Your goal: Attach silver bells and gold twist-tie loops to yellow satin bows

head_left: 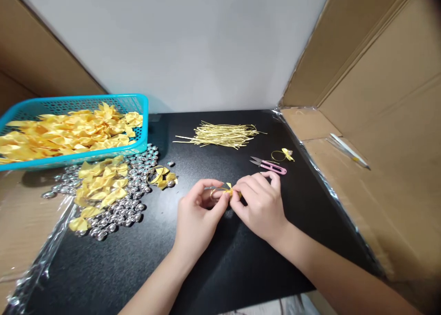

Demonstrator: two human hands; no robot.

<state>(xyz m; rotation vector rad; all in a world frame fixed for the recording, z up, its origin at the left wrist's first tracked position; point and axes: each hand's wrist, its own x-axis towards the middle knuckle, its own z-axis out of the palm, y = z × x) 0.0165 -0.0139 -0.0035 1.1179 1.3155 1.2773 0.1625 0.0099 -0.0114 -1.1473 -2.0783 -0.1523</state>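
Between my two hands, above the middle of the black tabletop, is a small yellow ribbon bow (229,191) with a thin gold cord looped at its left. My left hand (201,207) pinches the bow between thumb and fingers. From the other side, my right hand (260,204) closes its thumb and index finger on the bow, touching the left fingertips. Most of the bow is covered by the fingers. Just beyond my right hand lie pink thread snips (272,167), blades pointing left.
A turquoise basket (146,122) of yellow bows stands at the back left. Before it lie loose bows (103,181) among silver bells (127,214). Gold cords (223,134) lie at the back; finished-looking looped bows rest left (161,177) and right (287,154). Cardboard walls (379,76) flank the table.
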